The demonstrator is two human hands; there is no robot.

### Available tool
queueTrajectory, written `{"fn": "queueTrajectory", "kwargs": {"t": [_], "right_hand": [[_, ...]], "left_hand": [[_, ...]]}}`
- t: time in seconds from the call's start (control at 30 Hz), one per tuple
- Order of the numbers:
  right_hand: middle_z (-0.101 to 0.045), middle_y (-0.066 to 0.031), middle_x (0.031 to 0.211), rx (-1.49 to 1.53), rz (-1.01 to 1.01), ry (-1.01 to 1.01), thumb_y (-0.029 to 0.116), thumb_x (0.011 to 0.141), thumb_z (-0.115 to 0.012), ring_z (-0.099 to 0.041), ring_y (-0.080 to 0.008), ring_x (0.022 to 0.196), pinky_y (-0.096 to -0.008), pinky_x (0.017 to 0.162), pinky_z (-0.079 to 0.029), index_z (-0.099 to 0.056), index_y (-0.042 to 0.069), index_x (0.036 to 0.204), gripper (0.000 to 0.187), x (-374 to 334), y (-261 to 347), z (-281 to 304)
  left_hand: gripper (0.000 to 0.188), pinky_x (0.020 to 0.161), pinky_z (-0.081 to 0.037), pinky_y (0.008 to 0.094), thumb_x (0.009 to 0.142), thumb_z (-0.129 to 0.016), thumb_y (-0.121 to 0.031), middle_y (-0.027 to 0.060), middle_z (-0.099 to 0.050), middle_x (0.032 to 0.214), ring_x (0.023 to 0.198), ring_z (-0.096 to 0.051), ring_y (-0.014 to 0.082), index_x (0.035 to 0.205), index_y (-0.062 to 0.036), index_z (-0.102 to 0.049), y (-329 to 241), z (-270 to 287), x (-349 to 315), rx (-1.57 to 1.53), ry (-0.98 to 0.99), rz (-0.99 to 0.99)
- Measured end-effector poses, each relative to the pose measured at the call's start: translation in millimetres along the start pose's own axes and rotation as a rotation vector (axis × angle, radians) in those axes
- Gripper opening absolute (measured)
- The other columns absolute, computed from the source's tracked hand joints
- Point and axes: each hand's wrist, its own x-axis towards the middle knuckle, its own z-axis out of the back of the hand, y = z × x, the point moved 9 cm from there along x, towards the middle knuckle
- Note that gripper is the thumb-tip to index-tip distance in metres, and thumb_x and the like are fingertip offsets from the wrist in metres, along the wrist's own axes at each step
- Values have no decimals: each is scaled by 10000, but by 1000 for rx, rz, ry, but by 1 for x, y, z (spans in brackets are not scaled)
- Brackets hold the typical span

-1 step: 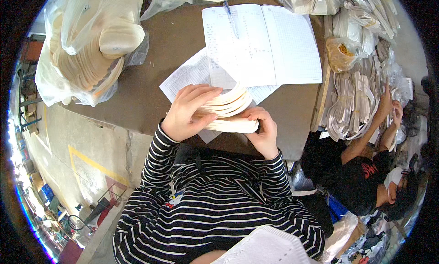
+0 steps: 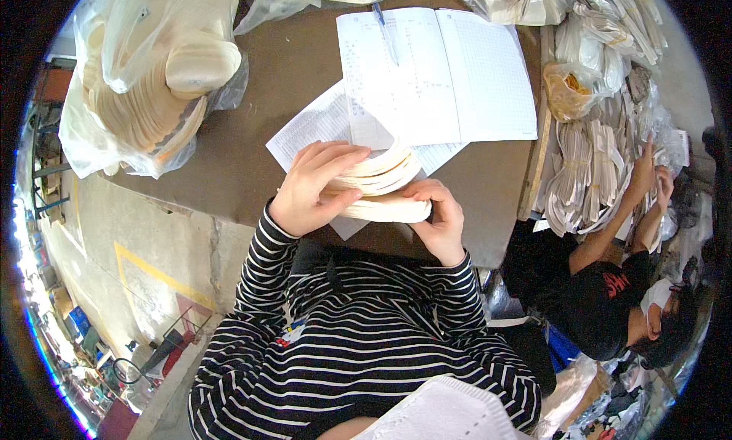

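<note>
A stack of cream-coloured shoe insoles (image 2: 387,175) is held between my two hands over the near edge of the brown table (image 2: 297,81). My left hand (image 2: 316,187) is closed on its left side, fingers over the top and thumb across the near face. At the right end, my right hand (image 2: 441,217) grips the lower part of the stack. A gap splits the pile into an upper and a lower portion. Just beyond lie an open notebook (image 2: 488,81) with a blue pen (image 2: 386,36) on it and printed sheets (image 2: 309,123), partly hidden by the notebook and my left hand.
A clear plastic bag (image 2: 84,135) full of insoles stands at the table's left. More bags (image 2: 518,1) sit along the far edge. To the right, a co-worker in black (image 2: 595,303) reaches over banded insole bundles (image 2: 576,173). Concrete floor (image 2: 107,211) shows at the left.
</note>
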Motion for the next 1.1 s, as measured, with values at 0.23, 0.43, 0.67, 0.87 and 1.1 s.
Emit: {"fn": "queueTrajectory", "kwargs": {"t": [0.23,0.43,0.67,0.87,1.1], "right_hand": [[-444,-157,1432,52,-55,-32,-97,718,-717,-435,-270,1330,-378,1124,-323,-492,39,1361,695,20,-11,11],[-112,-167,1641,214,-174,193,13,725,-756,-126,-311,1516,-462,1224,-131,-100,57,1577,1077,33,-24,-13],[-101,-177,1631,159,-101,184,147,699,-861,-124,-353,1506,-504,1217,-137,22,113,1577,1245,31,-17,-23],[-166,-205,1591,290,-126,91,236,669,-907,-238,-349,1466,-459,1173,-253,-8,97,1571,1281,36,12,-29],[-626,-118,1137,-349,72,244,91,701,-848,-606,-246,1073,-373,918,-489,-567,31,1298,662,70,73,-23]], "left_hand": [[739,1078,-336,529,784,-758,-350,131,-580,1331,1234,-530,342,1416,-72,-492,-16,-3,1,223,2,51],[950,1054,-345,512,691,-794,-476,137,-532,1378,1235,-518,339,1475,-94,-417,-28,-15,6,392,-84,50],[922,1008,-413,445,679,-843,-375,109,-580,1299,1182,-559,285,1446,-74,-428,-8,-25,-4,252,22,155],[845,1044,-407,383,730,-863,-212,116,-579,1293,1211,-533,211,1419,-3,-419,12,-23,-21,-1010,-288,332],[1395,1197,-195,467,549,-954,-226,149,-213,1589,1455,-249,303,1576,-81,-23,22,6,-18,-1185,-593,200]]}}
